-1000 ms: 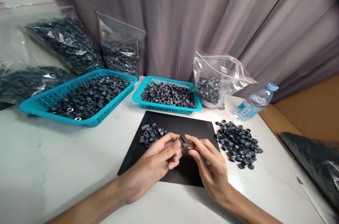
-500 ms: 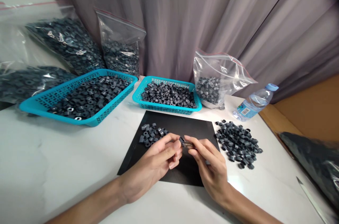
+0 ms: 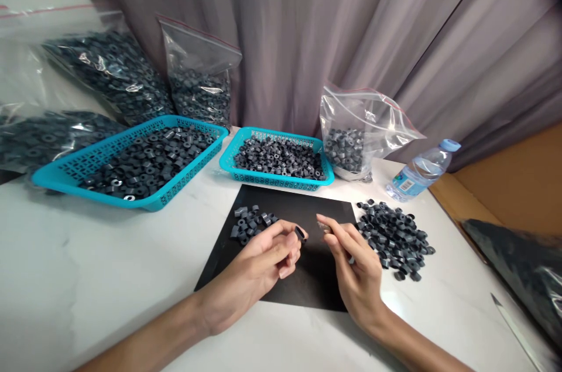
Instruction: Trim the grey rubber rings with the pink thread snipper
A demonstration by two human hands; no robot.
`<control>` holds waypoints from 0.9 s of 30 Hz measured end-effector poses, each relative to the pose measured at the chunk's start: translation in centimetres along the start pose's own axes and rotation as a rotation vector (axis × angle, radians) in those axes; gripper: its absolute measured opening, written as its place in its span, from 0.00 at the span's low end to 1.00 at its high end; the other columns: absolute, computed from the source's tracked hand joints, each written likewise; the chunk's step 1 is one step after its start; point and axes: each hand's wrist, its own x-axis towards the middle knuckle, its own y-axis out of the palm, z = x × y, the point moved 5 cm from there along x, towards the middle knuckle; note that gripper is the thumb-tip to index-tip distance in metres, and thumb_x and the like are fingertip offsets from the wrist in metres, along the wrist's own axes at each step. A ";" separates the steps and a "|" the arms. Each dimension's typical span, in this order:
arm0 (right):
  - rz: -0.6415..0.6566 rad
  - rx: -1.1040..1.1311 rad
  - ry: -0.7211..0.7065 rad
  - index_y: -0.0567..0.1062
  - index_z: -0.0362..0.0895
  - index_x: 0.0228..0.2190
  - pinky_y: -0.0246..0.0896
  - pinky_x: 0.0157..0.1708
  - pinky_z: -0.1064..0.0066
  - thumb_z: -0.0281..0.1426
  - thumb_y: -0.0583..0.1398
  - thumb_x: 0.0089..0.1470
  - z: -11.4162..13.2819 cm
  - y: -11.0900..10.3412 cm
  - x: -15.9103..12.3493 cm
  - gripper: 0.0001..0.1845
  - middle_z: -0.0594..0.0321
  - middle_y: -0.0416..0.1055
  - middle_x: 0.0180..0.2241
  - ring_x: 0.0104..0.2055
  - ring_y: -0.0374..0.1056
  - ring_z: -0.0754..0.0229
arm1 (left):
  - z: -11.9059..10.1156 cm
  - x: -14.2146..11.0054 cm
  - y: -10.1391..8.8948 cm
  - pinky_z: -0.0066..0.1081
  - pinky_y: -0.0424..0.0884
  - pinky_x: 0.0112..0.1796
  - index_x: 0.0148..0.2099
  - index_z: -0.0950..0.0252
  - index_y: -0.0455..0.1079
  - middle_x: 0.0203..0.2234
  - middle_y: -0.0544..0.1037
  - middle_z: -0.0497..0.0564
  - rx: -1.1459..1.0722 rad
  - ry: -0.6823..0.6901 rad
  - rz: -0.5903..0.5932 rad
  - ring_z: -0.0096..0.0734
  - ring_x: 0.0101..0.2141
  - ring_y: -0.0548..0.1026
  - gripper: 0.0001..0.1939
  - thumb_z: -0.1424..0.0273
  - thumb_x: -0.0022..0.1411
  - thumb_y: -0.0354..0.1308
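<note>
Over the black mat (image 3: 307,296), my left hand (image 3: 267,258) pinches a small dark grey ring (image 3: 300,234) between thumb and fingers, its oval opening turned to the right. My right hand (image 3: 353,263) is closed on a slim metal tool that looks like tweezers (image 3: 325,227); most of it is hidden by the fingers. A gap separates its tip from the ring. Behind my left hand, a small heap of thick grey ring pieces (image 3: 248,224) lies on the mat. Right of my right hand, a larger heap of thin dark rings (image 3: 397,240) rests on the white table.
Two blue baskets (image 3: 158,202) (image 3: 281,183) of grey ring pieces stand at the back. Filled zip bags (image 3: 202,88) (image 3: 346,146) stand behind and beside them. A water bottle (image 3: 421,173) is at the right, near a cardboard box (image 3: 513,190) and a pale strip (image 3: 513,325).
My right hand has drawn back to the right with the tweezers, away from the ring. My left hand stays nearly where it was, still holding the ring.
</note>
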 end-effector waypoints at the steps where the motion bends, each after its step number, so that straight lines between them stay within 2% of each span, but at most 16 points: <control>1: -0.002 -0.006 0.018 0.72 0.52 0.56 0.64 0.33 0.70 0.28 0.55 0.66 -0.2 -0.1 0.2 0.19 0.59 0.72 0.38 0.33 0.67 0.60 | 0.0 0.0 0.0 0.27 0.56 0.33 0.47 0.64 0.68 0.30 0.62 0.47 0.008 0.001 0.000 0.26 0.31 0.56 0.11 0.63 0.68 0.58; 5: 0.000 -0.012 0.044 0.73 0.50 0.56 0.64 0.34 0.70 0.29 0.55 0.67 -0.9 -0.4 0.8 0.19 0.59 0.71 0.38 0.35 0.67 0.60 | -0.1 -0.1 0.0 0.27 0.55 0.33 0.48 0.64 0.67 0.30 0.63 0.46 0.056 0.005 -0.001 0.26 0.31 0.56 0.12 0.63 0.68 0.58; 11: 0.081 0.021 -0.103 0.68 0.53 0.60 0.65 0.38 0.69 0.25 0.56 0.65 -0.2 0.0 0.2 0.24 0.60 0.72 0.39 0.37 0.69 0.60 | -0.2 -0.1 0.0 0.28 0.55 0.34 0.48 0.62 0.66 0.30 0.62 0.45 0.100 0.009 0.004 0.26 0.31 0.56 0.11 0.62 0.68 0.57; 14: 0.061 -0.003 -0.037 0.68 0.52 0.60 0.66 0.38 0.70 0.27 0.55 0.66 -0.4 0.1 0.5 0.22 0.61 0.71 0.39 0.37 0.69 0.61 | -0.3 -0.1 0.0 0.28 0.55 0.35 0.49 0.62 0.66 0.30 0.62 0.45 0.126 0.014 -0.003 0.27 0.32 0.56 0.12 0.61 0.68 0.57; 18: 0.173 -0.099 0.111 0.71 0.48 0.57 0.67 0.38 0.70 0.33 0.53 0.68 -2.0 0.7 1.4 0.18 0.60 0.73 0.38 0.36 0.71 0.60 | -0.3 0.0 -0.2 0.28 0.56 0.35 0.48 0.62 0.67 0.31 0.62 0.45 0.153 0.015 -0.029 0.27 0.32 0.56 0.12 0.61 0.68 0.57; 21: 0.214 -0.168 0.195 0.71 0.47 0.53 0.68 0.40 0.69 0.36 0.54 0.67 -3.6 0.7 1.9 0.16 0.60 0.76 0.41 0.39 0.74 0.58 | -0.2 0.0 -0.4 0.27 0.56 0.34 0.47 0.62 0.67 0.31 0.62 0.45 0.162 0.011 -0.051 0.26 0.31 0.57 0.11 0.62 0.68 0.57; 25: 0.211 -0.280 0.173 0.69 0.47 0.49 0.69 0.42 0.66 0.37 0.52 0.68 -4.5 0.5 1.9 0.13 0.58 0.75 0.44 0.43 0.74 0.55 | -0.5 0.2 -0.8 0.26 0.58 0.33 0.43 0.64 0.68 0.31 0.63 0.47 0.091 0.035 -0.092 0.26 0.31 0.58 0.06 0.68 0.70 0.52; 27: 0.222 -0.351 0.130 0.69 0.48 0.49 0.70 0.41 0.66 0.37 0.51 0.68 -4.3 0.7 1.8 0.13 0.56 0.71 0.46 0.44 0.74 0.54 | -1.1 0.4 -1.0 0.26 0.59 0.32 0.38 0.64 0.66 0.30 0.62 0.47 -0.007 0.065 -0.112 0.26 0.30 0.59 0.07 0.73 0.70 0.49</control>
